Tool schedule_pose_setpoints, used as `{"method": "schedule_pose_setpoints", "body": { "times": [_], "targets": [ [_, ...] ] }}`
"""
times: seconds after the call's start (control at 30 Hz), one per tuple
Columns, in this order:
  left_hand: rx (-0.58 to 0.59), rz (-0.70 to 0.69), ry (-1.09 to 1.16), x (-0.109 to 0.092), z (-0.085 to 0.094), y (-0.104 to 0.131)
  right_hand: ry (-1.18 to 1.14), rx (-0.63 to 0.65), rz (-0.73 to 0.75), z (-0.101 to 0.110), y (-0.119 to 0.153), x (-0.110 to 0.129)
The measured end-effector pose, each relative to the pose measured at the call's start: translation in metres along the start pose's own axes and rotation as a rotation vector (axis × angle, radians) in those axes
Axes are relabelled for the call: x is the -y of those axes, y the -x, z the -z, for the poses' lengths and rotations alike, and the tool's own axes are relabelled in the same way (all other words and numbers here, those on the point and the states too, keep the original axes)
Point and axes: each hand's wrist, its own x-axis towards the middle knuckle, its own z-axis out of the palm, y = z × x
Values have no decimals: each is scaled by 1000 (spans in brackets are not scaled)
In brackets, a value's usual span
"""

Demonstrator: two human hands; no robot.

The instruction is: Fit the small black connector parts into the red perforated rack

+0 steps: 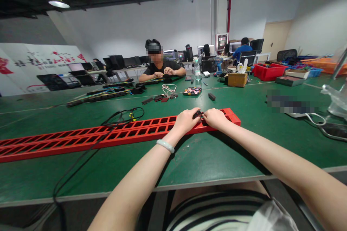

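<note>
A long red slotted rack [108, 136] with two rows of openings lies across the table in front of me. My left hand [185, 121] is over its right part, thumb and fingers closed around a small black block [197, 114]. Close beside it, my right hand [216, 118] has its fingers pinched together at the rack, near the block's right side. What the right fingertips hold, if anything, is hidden. A black cable [108, 124] with a yellow tag [132, 116] runs over the rack's left half and down past the table's front edge.
Another black block [211, 96] lies behind the rack, near a small tray [192, 91] and a white cable [169, 91]. Across the green table [225, 162] sits a person [162, 66] with both hands raised at the table. A red bin [268, 71] stands at right.
</note>
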Motion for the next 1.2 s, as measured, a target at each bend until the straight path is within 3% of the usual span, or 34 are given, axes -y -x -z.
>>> {"method": "schedule_pose_setpoints", "body": {
  "times": [0.37,0.53,0.97,1.2],
  "targets": [
    [-18,-29,-23,2,0,0,52,25,46,-1,0,3],
    [-16,-36,-25,6,0,1,70,-64,126,3,1,3],
    [-48,-38,-68,1,-1,1,85,24,20,-6,-8,5],
    [-54,-48,-35,4,0,2,51,-77,28,-5,4,3]
  ]
}}
